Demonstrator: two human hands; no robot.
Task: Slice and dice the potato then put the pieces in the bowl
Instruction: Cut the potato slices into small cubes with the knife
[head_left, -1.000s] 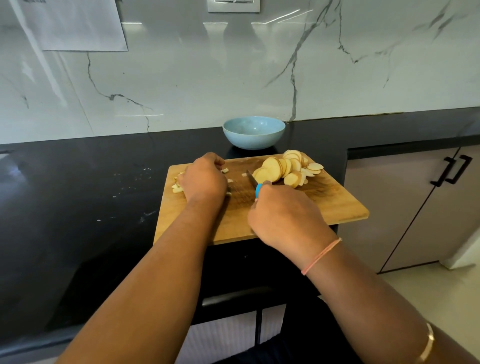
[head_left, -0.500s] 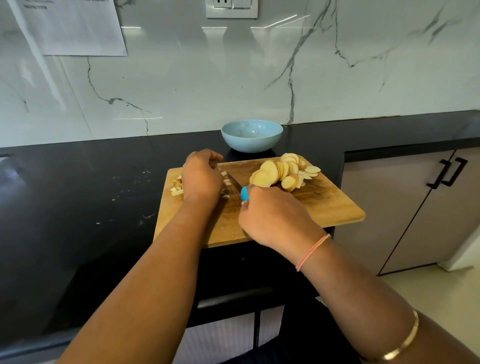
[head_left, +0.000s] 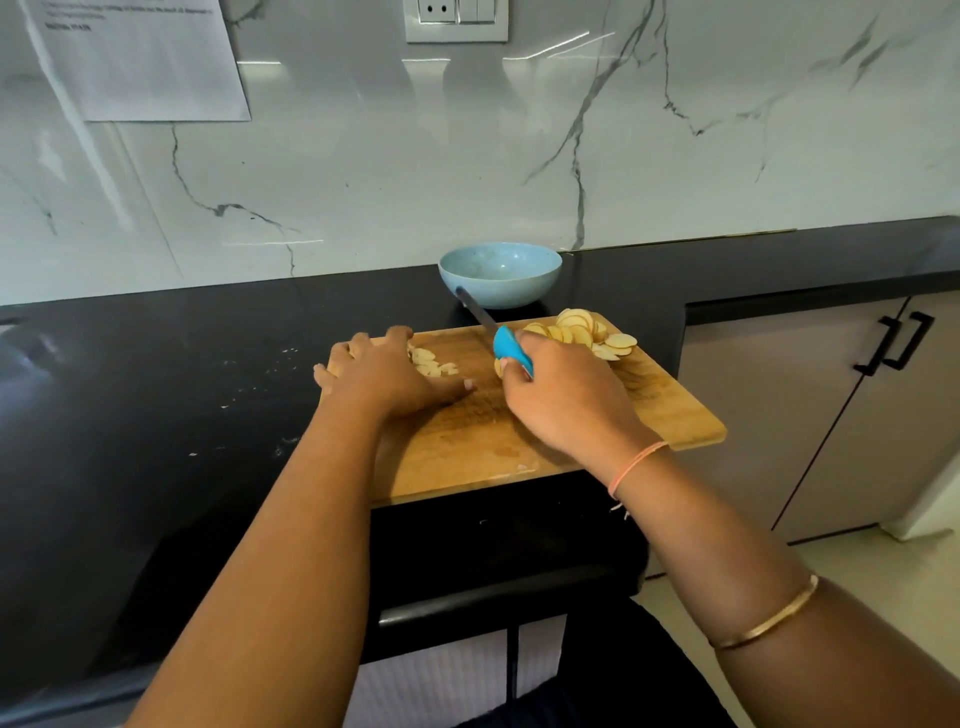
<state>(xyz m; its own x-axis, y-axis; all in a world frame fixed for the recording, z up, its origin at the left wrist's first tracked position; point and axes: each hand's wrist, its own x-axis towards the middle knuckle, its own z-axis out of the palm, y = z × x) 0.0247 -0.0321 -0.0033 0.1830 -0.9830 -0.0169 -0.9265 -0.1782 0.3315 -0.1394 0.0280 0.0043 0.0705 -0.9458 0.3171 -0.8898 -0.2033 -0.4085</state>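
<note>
Right hand (head_left: 566, 400) gripped the blue-handled knife (head_left: 511, 351), blade aimed at the pale blue bowl (head_left: 501, 275); round potato slices (head_left: 582, 330) lay heaped just beyond it. Left hand (head_left: 384, 379) rested flat on the wooden board (head_left: 649, 405).

cutting board (head_left: 519, 447): wood, matt, visible grain, faint scoring
potato slices (head_left: 576, 325): pale cut faces, dull and smooth, thin brown skin at the edges
bowl (head_left: 501, 283): pale blue, smooth, soft sheen; ceramic or plastic, cannot tell
knife handle (head_left: 509, 351): bright blue plastic, slightly glossy
blade (head_left: 475, 312): dark, smooth metal
countertop (head_left: 156, 415): black stone, polished, reflective, flecked with pale crumbs
wall (head_left: 415, 156): white marble look, grey veins, high gloss
paper sheet (head_left: 145, 57): white, matt
cabinet door (head_left: 779, 415): beige, matt
bangle (head_left: 769, 621): gold-coloured metal, shiny
</note>
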